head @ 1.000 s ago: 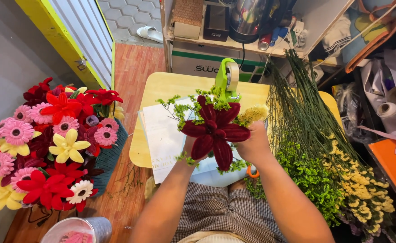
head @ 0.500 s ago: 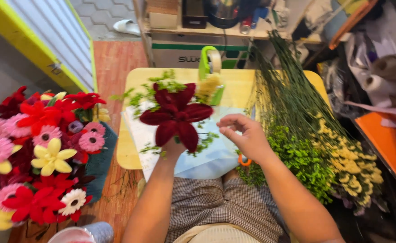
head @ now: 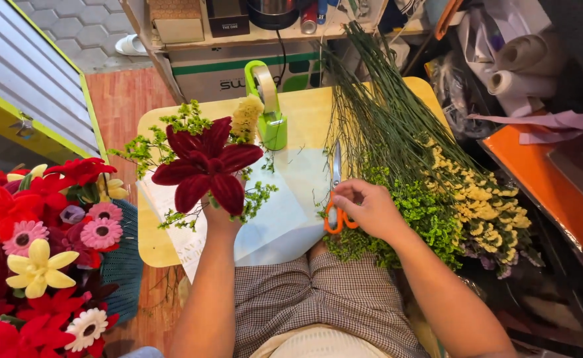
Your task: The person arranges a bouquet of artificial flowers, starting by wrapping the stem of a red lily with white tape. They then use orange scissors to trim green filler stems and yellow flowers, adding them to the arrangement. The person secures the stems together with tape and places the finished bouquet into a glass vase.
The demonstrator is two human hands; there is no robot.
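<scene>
So the left hand is clenched around a small bunch: big dark red flower, green sprigs, a pale yellow bloom, held upright over the paper on the yellow table. Right hand rests on the scissors' orange handles, fingers curled over them, though I can't tell if it's properly gripping yet. Scissors lie with blades pointing away from the person, just right of the bunch, beside the pile of green stems. Right hand's clearly the closer one. Green tape dispenser sits behind the bunch.
</scene>
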